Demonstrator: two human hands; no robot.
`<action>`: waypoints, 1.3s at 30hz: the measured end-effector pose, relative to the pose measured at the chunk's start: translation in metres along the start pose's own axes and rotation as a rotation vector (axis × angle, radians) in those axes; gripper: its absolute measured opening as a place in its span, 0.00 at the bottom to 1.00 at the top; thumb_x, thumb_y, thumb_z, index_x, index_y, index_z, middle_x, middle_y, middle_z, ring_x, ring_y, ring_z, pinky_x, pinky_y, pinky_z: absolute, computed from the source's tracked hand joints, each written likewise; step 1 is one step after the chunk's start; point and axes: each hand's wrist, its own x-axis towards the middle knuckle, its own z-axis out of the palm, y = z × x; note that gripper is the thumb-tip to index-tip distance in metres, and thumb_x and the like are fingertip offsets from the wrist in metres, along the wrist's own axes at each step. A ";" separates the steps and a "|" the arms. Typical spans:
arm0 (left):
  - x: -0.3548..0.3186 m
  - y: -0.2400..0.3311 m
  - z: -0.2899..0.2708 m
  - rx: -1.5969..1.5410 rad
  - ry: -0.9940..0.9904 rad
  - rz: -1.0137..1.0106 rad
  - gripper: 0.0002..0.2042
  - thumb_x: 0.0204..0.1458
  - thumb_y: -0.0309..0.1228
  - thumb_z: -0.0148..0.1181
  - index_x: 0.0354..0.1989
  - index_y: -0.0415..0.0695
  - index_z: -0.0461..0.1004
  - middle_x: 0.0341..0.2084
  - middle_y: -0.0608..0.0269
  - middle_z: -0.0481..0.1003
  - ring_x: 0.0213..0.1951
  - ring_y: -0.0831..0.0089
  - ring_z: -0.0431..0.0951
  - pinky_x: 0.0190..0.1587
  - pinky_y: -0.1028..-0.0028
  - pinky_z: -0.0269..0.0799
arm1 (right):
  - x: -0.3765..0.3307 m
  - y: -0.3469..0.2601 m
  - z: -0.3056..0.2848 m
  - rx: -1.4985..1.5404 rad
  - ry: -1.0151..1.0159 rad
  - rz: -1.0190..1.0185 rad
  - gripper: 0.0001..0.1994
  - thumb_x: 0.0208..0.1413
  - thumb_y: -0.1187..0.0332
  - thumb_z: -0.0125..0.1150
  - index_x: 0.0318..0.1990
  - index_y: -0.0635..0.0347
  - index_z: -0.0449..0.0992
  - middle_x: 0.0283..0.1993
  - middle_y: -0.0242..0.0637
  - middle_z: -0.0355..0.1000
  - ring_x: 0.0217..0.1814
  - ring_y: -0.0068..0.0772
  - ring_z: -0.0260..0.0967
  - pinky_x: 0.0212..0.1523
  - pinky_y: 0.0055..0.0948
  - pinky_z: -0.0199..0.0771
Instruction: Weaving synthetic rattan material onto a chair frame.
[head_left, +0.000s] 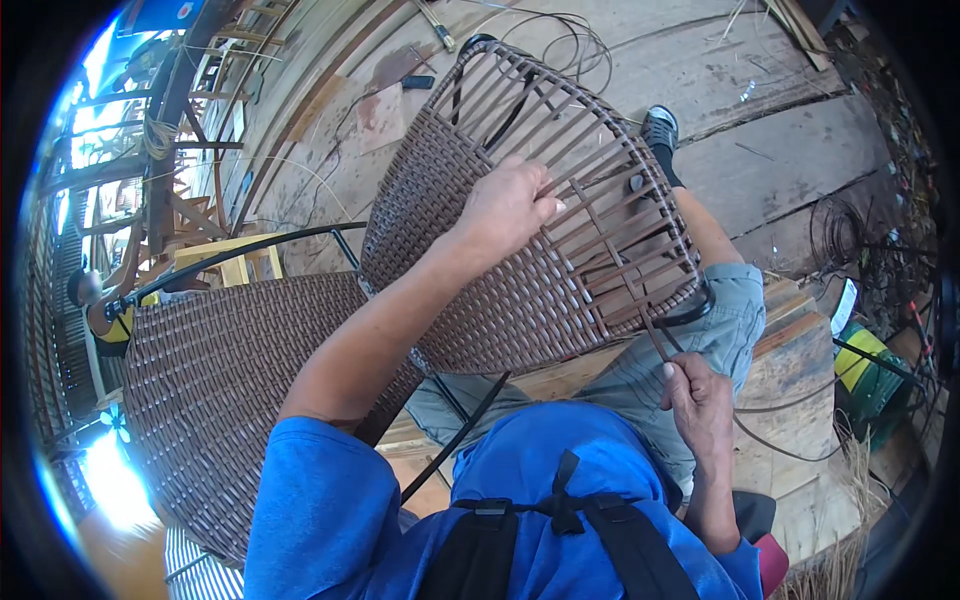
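Observation:
A brown wicker chair lies across my lap, its seat (480,215) turned away from me and its backrest (240,390) to the left. Close weave covers part of the seat; toward the far right, bare parallel strands span the frame. My left hand (508,205) rests at the edge of the weave, fingers curled down among the strands; what they grip is hidden. A flat brown strand (656,340) passes crosswise through the bare strands and comes out at the near right rim. Beyond that rim, my right hand (697,395) pinches this strand between thumb and fingers. Its tail trails off to the right.
Black metal tubing (455,440) sticks out by my lap. Loose coils of strand (840,230) lie on the right, near a green and yellow container (872,375). A dark small object (417,82) lies on the plank floor. At far left another person (108,320) is near wooden frames.

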 end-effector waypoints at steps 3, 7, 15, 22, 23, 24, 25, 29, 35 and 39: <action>-0.002 0.001 -0.003 -0.007 -0.028 -0.003 0.14 0.46 0.33 0.60 0.36 0.35 0.72 0.35 0.46 0.70 0.38 0.53 0.73 0.44 0.65 0.68 | 0.012 -0.005 0.015 0.029 0.024 0.040 0.09 0.57 0.67 0.51 0.32 0.64 0.72 0.14 0.35 0.67 0.17 0.23 0.66 0.21 0.25 0.64; 0.000 0.002 -0.010 0.073 0.196 0.077 0.13 0.48 0.32 0.58 0.39 0.38 0.72 0.35 0.46 0.71 0.39 0.52 0.72 0.45 0.64 0.67 | 0.015 0.000 0.011 -0.029 0.060 -0.019 0.08 0.55 0.66 0.54 0.32 0.63 0.72 0.17 0.38 0.69 0.20 0.34 0.71 0.23 0.30 0.67; 0.029 -0.008 -0.030 -0.074 -0.062 -0.084 0.15 0.43 0.35 0.62 0.33 0.35 0.72 0.33 0.48 0.73 0.38 0.54 0.74 0.42 0.65 0.69 | 0.019 -0.012 0.015 0.042 0.057 0.023 0.09 0.55 0.66 0.54 0.33 0.63 0.72 0.17 0.39 0.70 0.19 0.35 0.71 0.22 0.31 0.67; 0.031 -0.025 -0.020 0.169 0.304 0.121 0.10 0.48 0.31 0.56 0.32 0.35 0.72 0.32 0.46 0.73 0.38 0.52 0.74 0.43 0.61 0.68 | 0.009 0.009 0.002 -0.065 0.052 -0.025 0.08 0.53 0.66 0.57 0.31 0.63 0.72 0.18 0.41 0.69 0.20 0.36 0.70 0.23 0.29 0.67; 0.036 -0.026 -0.021 0.208 0.301 0.082 0.11 0.47 0.32 0.58 0.32 0.35 0.72 0.32 0.45 0.73 0.38 0.51 0.74 0.43 0.61 0.68 | 0.007 0.007 -0.002 -0.041 0.029 -0.020 0.08 0.53 0.66 0.56 0.31 0.62 0.72 0.18 0.41 0.69 0.19 0.36 0.70 0.23 0.29 0.67; 0.041 -0.027 -0.025 0.205 0.305 0.078 0.11 0.47 0.32 0.58 0.32 0.35 0.72 0.32 0.45 0.73 0.38 0.51 0.74 0.43 0.61 0.68 | 0.005 0.004 -0.005 -0.046 0.026 -0.022 0.08 0.53 0.66 0.56 0.31 0.62 0.72 0.18 0.41 0.69 0.19 0.36 0.70 0.23 0.29 0.67; 0.047 -0.025 -0.033 0.128 0.179 0.001 0.12 0.45 0.33 0.60 0.31 0.36 0.72 0.30 0.46 0.73 0.37 0.52 0.74 0.42 0.61 0.68 | 0.004 0.000 -0.005 0.017 0.022 0.042 0.08 0.54 0.66 0.56 0.30 0.63 0.72 0.17 0.41 0.68 0.19 0.36 0.69 0.22 0.29 0.66; 0.053 -0.027 -0.039 -0.022 0.042 -0.084 0.15 0.40 0.36 0.63 0.28 0.35 0.72 0.26 0.48 0.74 0.32 0.54 0.75 0.39 0.64 0.69 | 0.021 -0.009 0.012 -0.015 0.119 0.022 0.09 0.55 0.66 0.55 0.29 0.63 0.72 0.16 0.40 0.67 0.17 0.35 0.67 0.21 0.29 0.65; 0.054 -0.050 -0.042 0.009 0.160 0.059 0.17 0.46 0.36 0.59 0.43 0.41 0.72 0.23 0.57 0.71 0.28 0.66 0.72 0.33 0.70 0.68 | 0.023 -0.003 0.010 0.035 0.108 0.060 0.09 0.54 0.65 0.56 0.30 0.64 0.72 0.17 0.41 0.69 0.18 0.34 0.69 0.22 0.29 0.67; 0.058 -0.041 -0.038 0.299 0.339 0.261 0.14 0.47 0.29 0.55 0.44 0.46 0.73 0.31 0.57 0.69 0.35 0.60 0.72 0.37 0.68 0.70 | 0.011 0.012 0.001 -0.043 0.063 0.011 0.09 0.52 0.66 0.58 0.31 0.65 0.73 0.17 0.41 0.70 0.19 0.31 0.71 0.22 0.28 0.67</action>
